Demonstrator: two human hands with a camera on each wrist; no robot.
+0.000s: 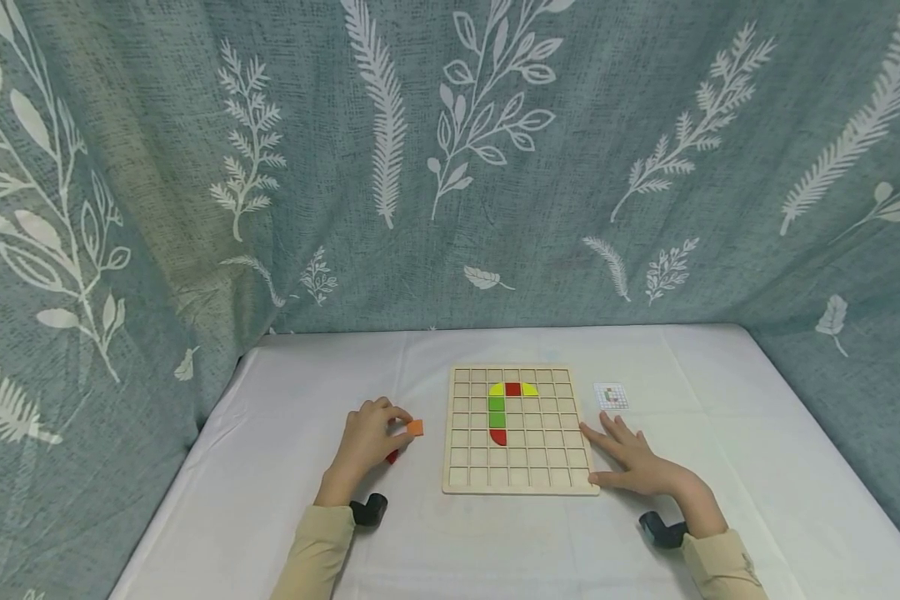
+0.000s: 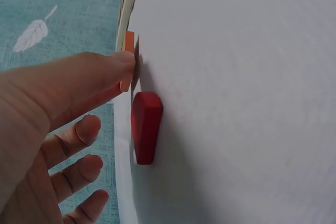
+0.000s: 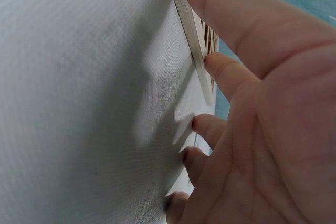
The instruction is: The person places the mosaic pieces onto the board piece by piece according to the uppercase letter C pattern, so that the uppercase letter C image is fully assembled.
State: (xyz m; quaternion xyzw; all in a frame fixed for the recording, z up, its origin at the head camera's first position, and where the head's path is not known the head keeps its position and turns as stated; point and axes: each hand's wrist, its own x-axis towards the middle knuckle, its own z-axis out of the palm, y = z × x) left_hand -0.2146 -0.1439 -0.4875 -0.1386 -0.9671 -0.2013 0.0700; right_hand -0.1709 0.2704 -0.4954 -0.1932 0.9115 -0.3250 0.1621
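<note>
My left hand [image 1: 367, 433] pinches a small orange square tile [image 1: 416, 427] between thumb and index finger, to the left of a wooden grid board [image 1: 521, 490]. In the left wrist view the tile [image 2: 129, 39] is on edge, seen side-on. Just below it on the cloth lies a red piece [image 2: 148, 128], partly behind the hand in the head view. Spread fingers of my right hand [image 1: 637, 462] touch the board's right edge with thumb and index finger. On the board sit yellow rounded pieces [image 1: 529, 390], red pieces [image 1: 513, 389] and green squares [image 1: 497, 412].
A small printed card [image 1: 611, 396] with a coloured grid pattern lies right of the board, beyond the right hand. White cloth [image 1: 487, 550] covers the table. A blue-green leaf-patterned curtain [image 1: 420, 267] hangs behind and at both sides.
</note>
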